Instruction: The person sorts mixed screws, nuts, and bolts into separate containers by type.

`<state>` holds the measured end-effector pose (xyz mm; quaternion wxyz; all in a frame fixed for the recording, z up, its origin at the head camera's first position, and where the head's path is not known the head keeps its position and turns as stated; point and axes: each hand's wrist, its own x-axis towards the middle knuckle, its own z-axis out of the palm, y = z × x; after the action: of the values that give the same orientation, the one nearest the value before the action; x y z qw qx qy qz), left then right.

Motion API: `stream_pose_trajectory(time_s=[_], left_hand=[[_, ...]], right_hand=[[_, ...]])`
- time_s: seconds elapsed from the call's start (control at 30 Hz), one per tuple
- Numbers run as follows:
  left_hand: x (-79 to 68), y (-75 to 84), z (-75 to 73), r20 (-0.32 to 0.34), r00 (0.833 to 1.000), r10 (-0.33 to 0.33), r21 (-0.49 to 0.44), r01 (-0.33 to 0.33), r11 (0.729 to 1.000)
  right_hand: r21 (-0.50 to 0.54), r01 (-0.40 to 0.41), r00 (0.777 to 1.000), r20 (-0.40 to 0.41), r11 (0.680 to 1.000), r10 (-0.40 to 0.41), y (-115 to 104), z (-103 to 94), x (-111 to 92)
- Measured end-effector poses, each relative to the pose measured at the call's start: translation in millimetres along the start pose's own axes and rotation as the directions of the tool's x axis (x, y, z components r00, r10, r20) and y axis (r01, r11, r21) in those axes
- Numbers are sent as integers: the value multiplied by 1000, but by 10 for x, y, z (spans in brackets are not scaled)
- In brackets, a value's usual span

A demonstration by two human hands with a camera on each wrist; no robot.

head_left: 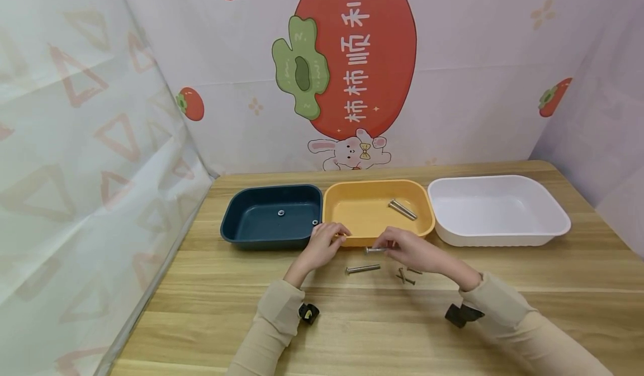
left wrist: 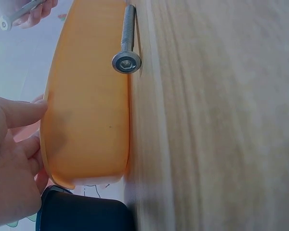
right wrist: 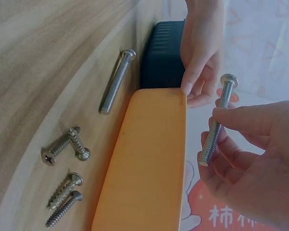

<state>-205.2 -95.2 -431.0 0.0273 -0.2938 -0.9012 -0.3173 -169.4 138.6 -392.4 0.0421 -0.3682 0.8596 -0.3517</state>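
My left hand grips the near rim of the yellow tray by its left corner, thumb outside and fingers over the edge. Just in front of that tray's near wall, my right hand pinches a long silver bolt between thumb and fingers, its round head pointing away from the palm. A second such bolt lies on the table below the hands. Several short screws lie to its right. Inside the yellow tray are long bolts lying side by side.
To the left, against the yellow tray, stands a dark blue tray with small nuts in it. A white tray stands on the right. Behind the wooden table hangs a printed cloth.
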Motion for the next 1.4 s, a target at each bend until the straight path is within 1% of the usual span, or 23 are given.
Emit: stream_pose_trajectory(time_s=[0.43,0.57,0.77,1.0,1.13,1.4], left_hand=[[1,13,-10,9,1000,-10,1,10,1000],[-1,17,-8,7,1000,-7,6,7,1000],[-4,33,-9,10,1000,-12,5,11,1000],[-5,43,-16,14,1000,-23,5,23,1000],[-5,42,-18,15,1000,-24,6,24,1000],[-5,32,-14,17,999,-27,2,27,1000]], right_hand=[[-33,2,999,-33,999,-3,23,-95,44],[-30,9,999,-45,1000,-11,25,-122,60],[-34,18,999,-46,999,-20,39,-159,92],[-43,52,996,-67,998,-55,85,-214,154],[-35,31,998,-56,999,-33,122,-246,187],[-26,-10,998,-62,1000,9,188,-279,254]])
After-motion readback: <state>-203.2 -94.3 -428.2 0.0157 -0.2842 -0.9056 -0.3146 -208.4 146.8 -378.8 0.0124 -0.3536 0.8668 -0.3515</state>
